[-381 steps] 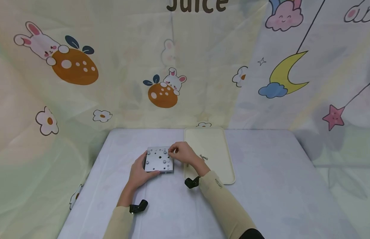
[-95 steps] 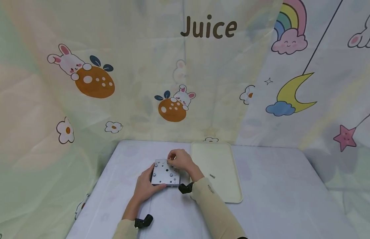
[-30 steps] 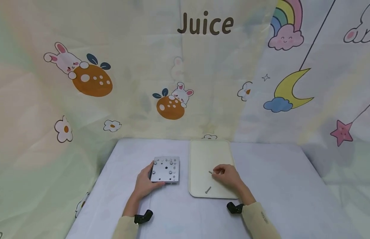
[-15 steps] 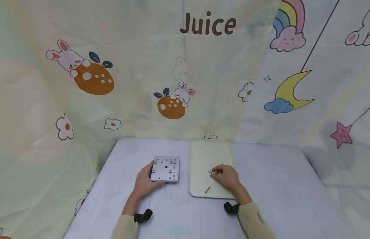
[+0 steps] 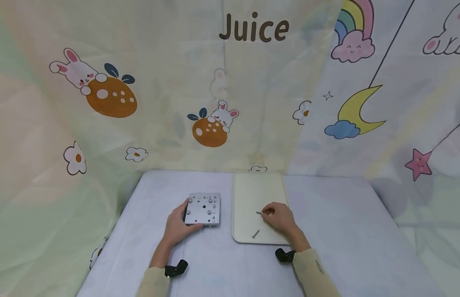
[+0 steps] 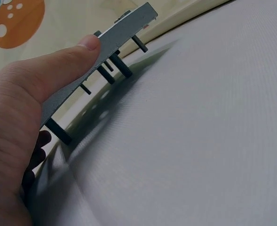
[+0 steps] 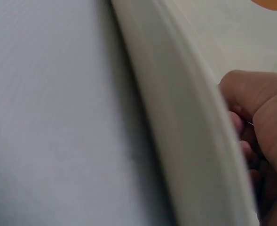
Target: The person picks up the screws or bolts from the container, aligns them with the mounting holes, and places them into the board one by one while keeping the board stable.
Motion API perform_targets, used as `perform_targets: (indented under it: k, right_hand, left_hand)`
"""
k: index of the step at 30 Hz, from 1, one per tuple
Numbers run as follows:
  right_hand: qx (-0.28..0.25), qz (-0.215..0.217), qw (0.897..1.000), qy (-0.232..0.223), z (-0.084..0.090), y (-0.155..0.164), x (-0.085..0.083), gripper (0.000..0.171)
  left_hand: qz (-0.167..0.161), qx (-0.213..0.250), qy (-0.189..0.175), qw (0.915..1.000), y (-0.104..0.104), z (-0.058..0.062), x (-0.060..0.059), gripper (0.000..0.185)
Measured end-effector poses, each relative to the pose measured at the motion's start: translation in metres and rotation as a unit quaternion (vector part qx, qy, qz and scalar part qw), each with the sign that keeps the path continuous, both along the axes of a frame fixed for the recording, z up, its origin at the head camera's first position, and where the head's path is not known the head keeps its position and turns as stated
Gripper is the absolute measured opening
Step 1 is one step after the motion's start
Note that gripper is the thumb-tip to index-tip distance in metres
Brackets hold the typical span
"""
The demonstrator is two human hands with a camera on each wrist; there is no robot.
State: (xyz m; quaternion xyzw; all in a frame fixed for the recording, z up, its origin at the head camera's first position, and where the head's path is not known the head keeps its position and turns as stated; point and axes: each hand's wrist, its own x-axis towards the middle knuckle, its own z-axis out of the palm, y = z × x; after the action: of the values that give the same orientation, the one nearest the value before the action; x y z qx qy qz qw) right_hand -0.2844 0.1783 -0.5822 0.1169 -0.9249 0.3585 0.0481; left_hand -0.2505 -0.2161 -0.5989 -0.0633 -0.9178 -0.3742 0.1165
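My left hand [image 5: 177, 227] grips a square silver metal plate [image 5: 204, 208] by its left and near edges. The plate's top has several holes and bolt heads. In the left wrist view the thumb presses the near edge of the plate [image 6: 124, 33], and threaded bolts [image 6: 121, 65] and thinner pins stick out below, above the cloth. Over the tray, my right hand [image 5: 281, 217] pinches a small silver bolt [image 5: 259, 213] that points left. Another bolt [image 5: 256, 234] lies on the tray nearer to me. The right wrist view shows curled fingers behind the tray wall; the bolt is hidden there.
A cream tray [image 5: 252, 185] with a raised rim stands right of the plate, on a table with a white cloth [image 5: 222, 264]. A printed curtain [image 5: 163, 107] hangs behind the table's far edge.
Seconds ago my right hand was at the plate's top; it has since moved right to the tray and picked up a bolt. Over the last second both hands have hardly moved.
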Motion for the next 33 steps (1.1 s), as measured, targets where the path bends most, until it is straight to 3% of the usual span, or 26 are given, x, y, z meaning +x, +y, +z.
perform_targets:
  k: [7,11,22,29,33]
  right_hand:
    - [-0.125,0.027,0.992,-0.013,-0.004,-0.006,-0.009,0.011]
    - [-0.164,0.037,0.986,-0.014,-0.001,-0.016,-0.021,0.009]
    - [-0.201,0.080,0.976,-0.020,0.026,-0.061,-0.028,0.013]
    - [-0.163,0.128,0.978,-0.022,0.050,-0.110,-0.024,0.013]
    - [-0.144,0.161,0.976,-0.017,0.058,-0.133,-0.011,0.010]
  left_hand:
    - [0.002,-0.002,-0.016,0.9999,-0.001,-0.004,0.002,0.120]
    - [0.002,0.002,-0.009,1.0000,-0.002,-0.003,-0.001,0.119]
    - [-0.010,0.000,-0.021,0.9997,-0.001,-0.002,-0.005,0.121]
    - [-0.010,0.004,-0.002,0.9999,-0.003,0.002,-0.008,0.119]
    - [-0.012,-0.006,-0.014,0.9998,-0.002,-0.002,-0.005,0.121]
